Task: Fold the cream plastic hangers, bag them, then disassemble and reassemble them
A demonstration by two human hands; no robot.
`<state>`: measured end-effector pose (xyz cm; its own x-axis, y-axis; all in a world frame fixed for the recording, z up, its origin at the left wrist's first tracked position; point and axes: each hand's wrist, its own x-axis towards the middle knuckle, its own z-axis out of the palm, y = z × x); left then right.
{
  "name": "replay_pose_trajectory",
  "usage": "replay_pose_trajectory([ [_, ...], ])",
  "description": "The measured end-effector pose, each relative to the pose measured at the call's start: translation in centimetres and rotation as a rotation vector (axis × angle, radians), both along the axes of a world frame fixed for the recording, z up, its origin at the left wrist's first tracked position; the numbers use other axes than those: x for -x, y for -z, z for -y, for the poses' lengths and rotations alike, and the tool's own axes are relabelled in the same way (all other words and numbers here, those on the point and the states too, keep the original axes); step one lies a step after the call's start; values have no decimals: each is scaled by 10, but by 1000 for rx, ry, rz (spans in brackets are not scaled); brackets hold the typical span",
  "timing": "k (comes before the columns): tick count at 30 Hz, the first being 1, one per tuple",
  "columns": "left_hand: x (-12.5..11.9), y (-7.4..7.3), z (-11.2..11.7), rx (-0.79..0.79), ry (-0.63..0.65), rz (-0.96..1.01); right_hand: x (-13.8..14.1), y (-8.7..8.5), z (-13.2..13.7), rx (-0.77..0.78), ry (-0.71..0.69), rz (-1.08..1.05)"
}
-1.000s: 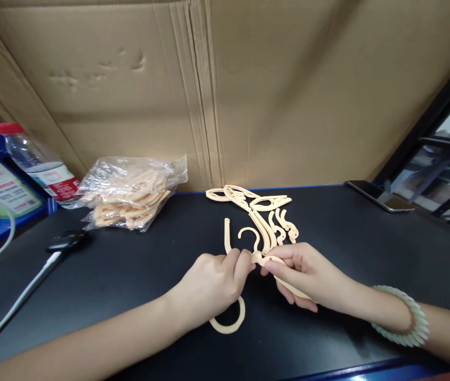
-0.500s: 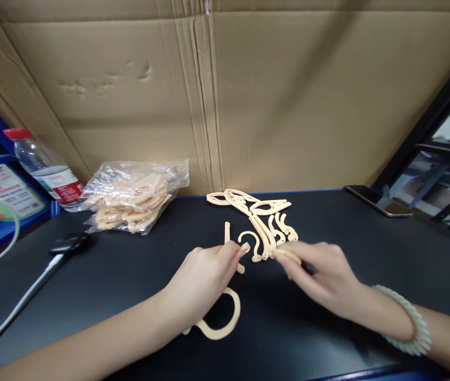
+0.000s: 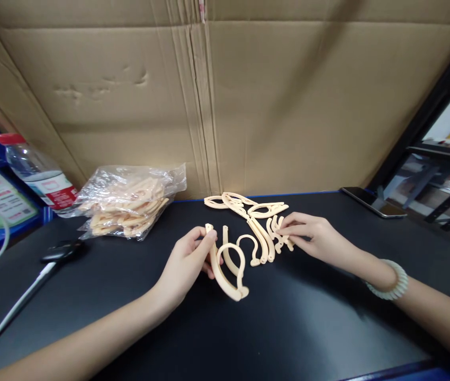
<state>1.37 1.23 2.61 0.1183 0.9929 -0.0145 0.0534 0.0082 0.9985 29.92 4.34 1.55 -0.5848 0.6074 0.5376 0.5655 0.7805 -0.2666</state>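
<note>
Cream hook piece (image 3: pixel 222 276) pinched in left hand (image 3: pixel 187 262), right hand (image 3: pixel 311 238) pinching loose pieces (image 3: pixel 263 242), bagged parts (image 3: pixel 129 202), bottle (image 3: pixel 36 172), phone (image 3: pixel 371 201) beyond

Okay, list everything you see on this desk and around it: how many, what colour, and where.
table: one, black, under everything
cardboard: one wall, brown, behind the table
bag: one, clear, cream pieces inside, back left
bottle: one, clear with red cap, far left
phone: one, dark, back right
cable: one, white, front left
black device: one, at the cable's end
loose pieces: several, cream, middle back
curved piece: one, cream, centre
bracelet: one, pale green, right wrist
left hand: grip on the curved piece
right hand: fingertips on the loose pieces
</note>
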Motion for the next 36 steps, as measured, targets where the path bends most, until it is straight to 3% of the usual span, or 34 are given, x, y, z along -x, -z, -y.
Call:
replay_pose_trajectory([
  [4,0,1,2,-14,-77,121,-2,3,-2,44,27,75],
  [9,-1,1,5,-29,-131,181,0,2,-1,-95,52,58],
  [13,-4,4,10,-12,-73,151,16,-6,20,-221,-35,-24],
  [17,-8,5,18,-23,49,109,34,-12,47,-342,-209,217],
  [20,-10,3,22,-51,116,90,40,-11,55,-426,-220,297],
  [24,-11,2,25,-141,126,21,42,-7,55,-428,-241,260],
  [27,-7,5,23,-365,48,-85,43,-6,55,-409,-239,220],
  [31,-1,10,22,-920,-41,-547,44,-7,56,-418,-190,160],
  [33,0,11,24,-1163,30,-765,44,-7,57,-411,-171,150],
  [36,-4,11,30,-1387,208,-898,47,-6,61,-420,-147,139],
])
